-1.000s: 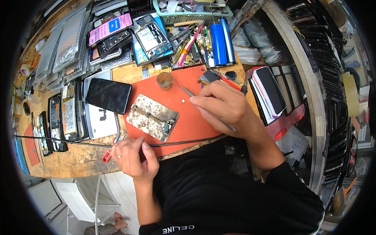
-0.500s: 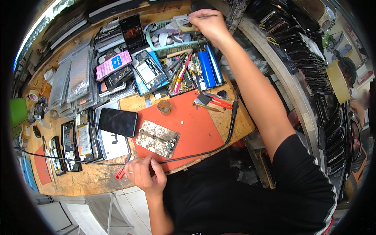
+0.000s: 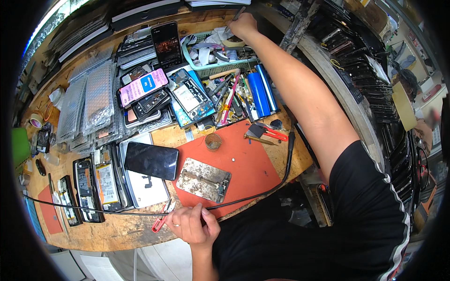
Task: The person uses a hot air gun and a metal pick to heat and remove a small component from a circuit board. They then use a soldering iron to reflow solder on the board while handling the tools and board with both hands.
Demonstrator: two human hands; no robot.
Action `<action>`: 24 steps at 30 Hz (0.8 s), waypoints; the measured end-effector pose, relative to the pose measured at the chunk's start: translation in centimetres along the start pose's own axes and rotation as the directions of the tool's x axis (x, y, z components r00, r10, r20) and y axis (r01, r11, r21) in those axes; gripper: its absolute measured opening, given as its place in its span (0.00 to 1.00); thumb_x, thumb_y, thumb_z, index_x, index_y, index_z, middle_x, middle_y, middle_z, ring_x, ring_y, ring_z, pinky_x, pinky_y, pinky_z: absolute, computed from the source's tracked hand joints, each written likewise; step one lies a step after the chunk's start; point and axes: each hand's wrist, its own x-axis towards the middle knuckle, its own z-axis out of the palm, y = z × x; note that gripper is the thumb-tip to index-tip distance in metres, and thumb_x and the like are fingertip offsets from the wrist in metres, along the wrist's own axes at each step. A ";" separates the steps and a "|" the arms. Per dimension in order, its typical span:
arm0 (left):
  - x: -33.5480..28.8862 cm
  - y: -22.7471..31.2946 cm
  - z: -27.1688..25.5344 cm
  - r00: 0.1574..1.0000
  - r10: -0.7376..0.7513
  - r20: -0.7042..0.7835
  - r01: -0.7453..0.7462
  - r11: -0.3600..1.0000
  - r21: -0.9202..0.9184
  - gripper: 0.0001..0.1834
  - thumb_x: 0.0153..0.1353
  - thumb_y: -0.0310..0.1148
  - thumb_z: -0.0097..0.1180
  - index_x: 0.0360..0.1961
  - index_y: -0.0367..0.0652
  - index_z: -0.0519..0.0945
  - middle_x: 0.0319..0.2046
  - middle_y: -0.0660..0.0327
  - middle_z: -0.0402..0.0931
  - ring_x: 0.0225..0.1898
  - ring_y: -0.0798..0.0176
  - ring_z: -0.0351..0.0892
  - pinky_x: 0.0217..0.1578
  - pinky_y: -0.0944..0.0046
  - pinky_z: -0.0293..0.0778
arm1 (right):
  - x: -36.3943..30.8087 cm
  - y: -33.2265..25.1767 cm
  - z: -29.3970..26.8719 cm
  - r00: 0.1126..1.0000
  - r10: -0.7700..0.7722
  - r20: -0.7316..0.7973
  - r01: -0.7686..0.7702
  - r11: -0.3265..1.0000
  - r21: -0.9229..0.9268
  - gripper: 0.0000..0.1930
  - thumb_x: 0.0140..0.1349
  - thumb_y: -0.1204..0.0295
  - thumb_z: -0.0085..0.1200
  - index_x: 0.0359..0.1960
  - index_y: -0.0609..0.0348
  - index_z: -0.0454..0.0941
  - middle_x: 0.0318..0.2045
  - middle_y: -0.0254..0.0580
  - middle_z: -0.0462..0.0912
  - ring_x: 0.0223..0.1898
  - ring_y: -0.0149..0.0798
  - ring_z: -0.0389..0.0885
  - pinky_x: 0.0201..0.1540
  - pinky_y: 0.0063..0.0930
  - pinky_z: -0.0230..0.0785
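My right hand (image 3: 243,26) reaches over the far edge of the green basket (image 3: 220,69), closed on a slim grey metal tool (image 3: 239,13) whose end sticks up past the fingers. White scraps and a tape roll (image 3: 233,42) lie in the basket just below it. At the table's front edge rests my left hand (image 3: 194,225), its fingers curled; whatever they hold, if anything, is hidden. Beside it are a black cable (image 3: 243,199) and a red-handled tool (image 3: 159,224). A dirt-stained metal plate (image 3: 202,180) lies on the orange mat (image 3: 248,175), near a small round jar (image 3: 213,142).
Left of the mat lie a dark-screened phone (image 3: 151,160) and opened phone bodies (image 3: 107,180). Behind are bubble-wrap sleeves (image 3: 96,100), a lit pink-screened phone (image 3: 144,87) and an upright phone (image 3: 166,46). Blue cylinders (image 3: 259,93) and red-handled cutters (image 3: 274,133) lie right of centre.
My right hand has moved slightly farther over the basket's back edge, and the tool now points up. The whole view has shifted. My left hand stays by the table edge.
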 end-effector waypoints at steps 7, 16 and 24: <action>-0.1 -0.1 -0.2 1.000 -0.016 0.014 0.017 0.999 -0.035 0.07 0.63 0.31 0.64 0.39 0.41 0.88 0.31 0.62 0.78 0.36 0.56 0.80 0.50 0.50 0.70 | -0.4 -0.3 1.0 0.986 -0.126 -0.108 0.099 0.969 -0.228 0.18 0.67 0.59 0.70 0.43 0.65 0.92 0.49 0.64 0.92 0.56 0.60 0.91 0.61 0.50 0.82; -0.1 -0.1 -0.3 1.000 -0.008 0.007 0.009 0.998 -0.068 0.05 0.65 0.30 0.64 0.40 0.42 0.86 0.30 0.62 0.78 0.36 0.56 0.80 0.50 0.50 0.69 | -0.6 0.7 -0.4 0.944 -0.278 -0.177 0.254 0.956 -0.145 0.16 0.70 0.60 0.67 0.32 0.62 0.93 0.22 0.46 0.90 0.31 0.45 0.95 0.46 0.41 0.86; 0.2 -0.2 -0.2 1.000 0.006 -0.006 -0.006 0.998 -0.059 0.05 0.64 0.28 0.64 0.39 0.41 0.85 0.30 0.62 0.79 0.35 0.55 0.80 0.49 0.51 0.69 | -0.5 1.5 0.1 0.946 -0.310 -0.097 0.302 0.949 -0.087 0.18 0.67 0.58 0.71 0.39 0.64 0.92 0.36 0.58 0.93 0.44 0.57 0.94 0.51 0.48 0.84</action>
